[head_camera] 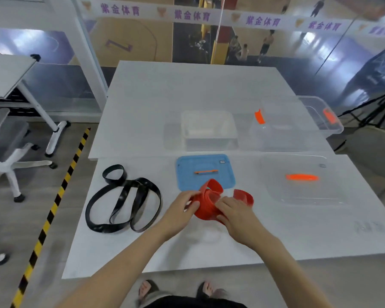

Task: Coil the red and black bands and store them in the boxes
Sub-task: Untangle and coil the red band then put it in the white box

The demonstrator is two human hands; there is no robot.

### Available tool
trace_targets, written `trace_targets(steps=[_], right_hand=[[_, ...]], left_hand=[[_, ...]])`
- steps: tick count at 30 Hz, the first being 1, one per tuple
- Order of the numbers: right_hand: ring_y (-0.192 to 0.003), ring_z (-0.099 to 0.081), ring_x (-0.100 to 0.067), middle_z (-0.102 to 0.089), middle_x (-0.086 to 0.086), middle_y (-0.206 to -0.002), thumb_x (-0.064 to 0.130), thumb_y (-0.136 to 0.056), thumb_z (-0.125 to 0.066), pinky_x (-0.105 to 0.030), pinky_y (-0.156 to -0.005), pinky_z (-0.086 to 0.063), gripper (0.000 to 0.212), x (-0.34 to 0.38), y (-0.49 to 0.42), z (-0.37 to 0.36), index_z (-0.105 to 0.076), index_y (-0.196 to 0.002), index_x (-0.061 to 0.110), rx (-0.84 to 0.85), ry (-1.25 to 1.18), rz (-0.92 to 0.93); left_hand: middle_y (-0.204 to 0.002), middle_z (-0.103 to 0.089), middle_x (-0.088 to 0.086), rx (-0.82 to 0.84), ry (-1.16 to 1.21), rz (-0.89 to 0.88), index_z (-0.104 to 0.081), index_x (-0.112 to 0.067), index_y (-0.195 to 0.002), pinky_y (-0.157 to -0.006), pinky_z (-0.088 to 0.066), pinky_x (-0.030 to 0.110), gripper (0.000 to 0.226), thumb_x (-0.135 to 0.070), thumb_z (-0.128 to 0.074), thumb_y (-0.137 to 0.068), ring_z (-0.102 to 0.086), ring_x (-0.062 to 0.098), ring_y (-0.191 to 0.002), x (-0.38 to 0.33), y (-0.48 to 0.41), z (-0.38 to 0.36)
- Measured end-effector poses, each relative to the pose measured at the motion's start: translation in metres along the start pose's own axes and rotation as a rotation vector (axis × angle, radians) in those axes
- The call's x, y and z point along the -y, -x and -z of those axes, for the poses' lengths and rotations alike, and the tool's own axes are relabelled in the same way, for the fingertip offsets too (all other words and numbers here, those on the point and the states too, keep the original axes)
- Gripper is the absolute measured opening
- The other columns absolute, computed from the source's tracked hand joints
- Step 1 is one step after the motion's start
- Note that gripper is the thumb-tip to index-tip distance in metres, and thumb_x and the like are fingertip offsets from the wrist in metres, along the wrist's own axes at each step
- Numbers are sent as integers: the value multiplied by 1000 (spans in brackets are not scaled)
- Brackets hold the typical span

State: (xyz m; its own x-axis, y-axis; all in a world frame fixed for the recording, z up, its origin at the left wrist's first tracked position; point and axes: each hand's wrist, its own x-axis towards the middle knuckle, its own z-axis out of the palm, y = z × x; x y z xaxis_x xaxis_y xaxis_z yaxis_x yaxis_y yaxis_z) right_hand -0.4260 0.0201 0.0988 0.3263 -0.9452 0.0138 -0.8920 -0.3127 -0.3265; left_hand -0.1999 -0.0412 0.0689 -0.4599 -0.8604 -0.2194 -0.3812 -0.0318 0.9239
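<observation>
Stage of the task, viewed from the head camera. On the white table (142, 252), two boxes are seen at the far side with nothing visible inside: the large transparent plastic box with orange clips (298, 134) at the right and the smaller translucent rectangular box (209, 132) at the centre. Both are uncovered. The clear lid with an orange handle (302, 192) and the blue rectangular lid with an orange handle (187, 172) are laid flat on the near side.

The long black rubber band (131, 185) is shown loose and sprawled in loops at the left, well apart from the hands; its coiling is judged not yet begun.

The wide red rubber band (206, 207) is held just above the table in front of the blue lid, partly rolled, with a free loop at the right not yet wound in. The roll is clamped from both sides: the left hand (182, 207) pinches it with thumb and fingers, and the right hand (236, 214) curls onto it. Neither band is stored.
</observation>
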Motion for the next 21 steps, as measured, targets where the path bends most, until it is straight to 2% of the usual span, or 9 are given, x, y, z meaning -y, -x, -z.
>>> trace_targets(steps=[4,7,10,13,15,17,21], right_hand=[[-94,-63,-21,-63,5,-111,9,-85,-74,-34,-80,-48,49,-37,20,-33,-58,-127,27,124,96,19],[-92,-64,-22,-65,5,-109,-3,-71,-75,-35,-75,-52,65,-58,24,-62,-59,-126,28,190,114,32],[-94,-65,-24,-67,3,-104,-5,-69,-75,-37,-77,-55,65,-73,25,-91,-64,-125,27,263,151,32],[-97,-64,-28,-68,-3,-106,-7,-74,-71,-41,-85,-53,61,-78,23,-108,-67,-128,21,349,156,29],[-102,-62,-30,-66,-6,-111,-4,-83,-66,-42,-89,-49,49,-79,22,-117,-66,-127,17,395,170,36],[-106,-60,-31,-64,-6,-114,5,-89,-64,-42,-92,-46,38,-80,23,-126,-66,-125,17,433,148,32],[-113,-58,-29,-63,-5,-123,30,-96,-64,-41,-97,-44,39,-75,23,-135,-62,-133,19,493,73,17]], left_hand=[[-142,-55,-8,67,-61,117,-52,-25,-141,-115,-40,31,38,-30,-56,-103,-51,3,-130,23,-4,-42],[-142,-51,-6,116,-144,226,-47,-19,-148,-106,-37,24,43,-21,-53,-106,-47,9,-125,37,-11,-66],[-137,-53,2,111,-149,308,-44,-14,-148,-98,-41,22,44,-12,-52,-105,-54,17,-123,53,-12,-85],[-140,-51,-1,60,-166,351,-41,-14,-150,-102,-41,23,48,-13,-54,-104,-54,20,-129,66,-10,-96],[-148,-48,0,38,-170,389,-38,-15,-152,-106,-39,24,50,-16,-54,-105,-51,17,-129,71,-8,-100],[-153,-48,3,30,-179,420,-37,-16,-154,-111,-40,29,51,-19,-53,-106,-50,22,-137,78,-3,-103],[-155,-48,6,1,-166,453,-38,-16,-153,-110,-39,27,48,-18,-51,-106,-48,24,-141,87,6,-102]])
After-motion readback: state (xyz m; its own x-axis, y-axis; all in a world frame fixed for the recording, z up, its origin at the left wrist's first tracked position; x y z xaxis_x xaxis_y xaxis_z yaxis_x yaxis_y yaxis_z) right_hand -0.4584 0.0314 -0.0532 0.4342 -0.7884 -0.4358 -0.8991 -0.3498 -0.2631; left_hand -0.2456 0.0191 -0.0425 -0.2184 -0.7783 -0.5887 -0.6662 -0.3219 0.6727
